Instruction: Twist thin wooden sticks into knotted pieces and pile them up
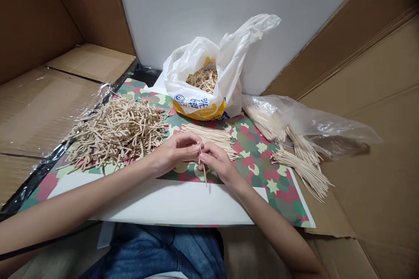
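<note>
My left hand (181, 148) and my right hand (218, 161) meet over the middle of the table. Both are closed, pinching one thin pale strand (205, 175) between thumbs and fingers. A straight end of it hangs down below the fingertips; its upper part is partly hidden by them. Just behind my hands lies a flat row of straight pale strands (212, 135), side by side. Left of my left hand is a large heap of short, bent and looped strands (121, 130). A white sheet (183, 205) lies under my forearms.
A white plastic bag (225, 74) stands open at the back, with short tan pieces (204, 79) inside. To the right, bundles of strands (304, 172) lie by a clear plastic bag (314, 124). Cardboard (369, 139) flanks the camouflage-patterned cover (271, 185).
</note>
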Demonstrator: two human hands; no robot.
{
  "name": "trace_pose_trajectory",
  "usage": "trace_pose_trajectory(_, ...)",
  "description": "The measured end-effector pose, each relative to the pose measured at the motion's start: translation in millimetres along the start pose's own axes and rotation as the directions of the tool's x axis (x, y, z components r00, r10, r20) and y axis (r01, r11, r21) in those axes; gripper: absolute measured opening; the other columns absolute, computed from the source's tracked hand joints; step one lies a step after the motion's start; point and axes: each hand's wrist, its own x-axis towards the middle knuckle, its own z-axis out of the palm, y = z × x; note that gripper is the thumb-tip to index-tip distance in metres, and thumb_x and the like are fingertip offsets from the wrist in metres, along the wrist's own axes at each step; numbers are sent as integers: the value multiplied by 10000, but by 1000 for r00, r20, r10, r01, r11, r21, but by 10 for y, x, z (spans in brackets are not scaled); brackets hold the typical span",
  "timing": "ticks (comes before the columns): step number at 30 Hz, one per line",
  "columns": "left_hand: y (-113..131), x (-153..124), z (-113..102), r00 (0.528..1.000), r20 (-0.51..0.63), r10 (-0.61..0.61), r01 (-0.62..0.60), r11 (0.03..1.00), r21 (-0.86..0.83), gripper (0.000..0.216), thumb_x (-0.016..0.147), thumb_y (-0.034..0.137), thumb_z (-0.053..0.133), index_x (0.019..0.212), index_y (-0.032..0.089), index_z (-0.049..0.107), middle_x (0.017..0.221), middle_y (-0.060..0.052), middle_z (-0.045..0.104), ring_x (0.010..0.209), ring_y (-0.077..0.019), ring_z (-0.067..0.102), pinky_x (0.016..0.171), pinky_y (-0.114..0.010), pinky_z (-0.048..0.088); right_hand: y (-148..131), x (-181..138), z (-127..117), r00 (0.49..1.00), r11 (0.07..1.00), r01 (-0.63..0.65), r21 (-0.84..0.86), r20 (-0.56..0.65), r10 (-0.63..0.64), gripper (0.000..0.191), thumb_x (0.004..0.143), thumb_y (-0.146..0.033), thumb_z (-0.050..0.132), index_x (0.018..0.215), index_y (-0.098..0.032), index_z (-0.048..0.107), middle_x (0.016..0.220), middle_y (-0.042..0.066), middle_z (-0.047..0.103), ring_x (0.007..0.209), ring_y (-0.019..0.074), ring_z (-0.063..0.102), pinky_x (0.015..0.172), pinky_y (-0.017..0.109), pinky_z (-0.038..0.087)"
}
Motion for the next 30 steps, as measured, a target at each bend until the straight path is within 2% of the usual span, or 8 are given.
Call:
trace_pose_trajectory(5, 14, 8, 22, 1000, 29, 11, -10, 999, -45, 83, 795, 202, 568, 845, 145, 534, 741, -28, 599, 657, -168, 620, 650, -297, 460, -14, -7, 17, 1000, 999, -8, 38, -14, 9, 148, 776, -325, 536, 739, -186, 500, 577, -39, 537, 534, 82, 498, 499, 205, 346)
trace_pose_trajectory(11, -32, 5, 23, 1000, 12, 15, -14, 998, -69, 95, 767, 194, 602, 818, 133, 550, 700, -21, 594, 625, -147, 602, 612, -265, 447, -15, -8, 44, 999, 997, -14, 73, -42, 17, 160, 755, -336, 550, 755, -181, 513, 551, -43, 547, 497, 75, 454, 483, 201, 333)
trace_pose_trajectory(14, 13, 3, 2, 1000, 7, -6, 6, 996, -89, 116, 754, 226, 616, 801, 145, 547, 702, -9, 573, 634, -143, 587, 625, -274, 444, -9, 6, 10, 995, 982, -90, 163, 60, 81, 172, 769, -343, 535, 746, -173, 522, 557, -35, 553, 493, 77, 445, 480, 205, 329)
trace_pose_trajectory(18, 125, 4, -38, 991, -136, -2, -15, 993, -121, 144, 686, 209, 677, 725, 127, 564, 707, 10, 503, 621, -75, 494, 574, -190, 398, 10, 26, -96, 946, 916, -251, 313, 280, 164, 167, 774, -312, 538, 702, -161, 543, 558, -15, 552, 530, 96, 484, 504, 219, 346)
trace_pose_trajectory(20, 161, 5, -59, 986, -167, -12, -14, 988, -152, 151, 659, 194, 696, 700, 115, 575, 706, 12, 472, 601, -52, 443, 551, -164, 378, 16, 36, -152, 938, 882, -287, 374, 299, 178, 173, 765, -312, 549, 681, -160, 549, 558, -14, 536, 545, 102, 487, 523, 226, 356)
trace_pose_trajectory(25, 162, 9, -88, 984, -164, -64, 18, 962, -272, 161, 630, 176, 714, 722, 109, 601, 697, 12, 440, 599, -43, 408, 574, -148, 392, 7, 52, -242, 941, 813, -304, 496, 292, 173, 150, 730, -275, 590, 650, -160, 538, 569, -21, 513, 551, 90, 468, 559, 223, 361)
trace_pose_trajectory(30, 142, 10, -85, 984, -164, -75, 23, 955, -296, 144, 636, 166, 706, 719, 102, 607, 714, 8, 454, 596, -42, 398, 568, -154, 393, 29, 43, -225, 934, 815, -310, 489, 317, 165, 68, 725, -199, 574, 689, -148, 546, 618, -12, 548, 578, 86, 502, 570, 212, 346)
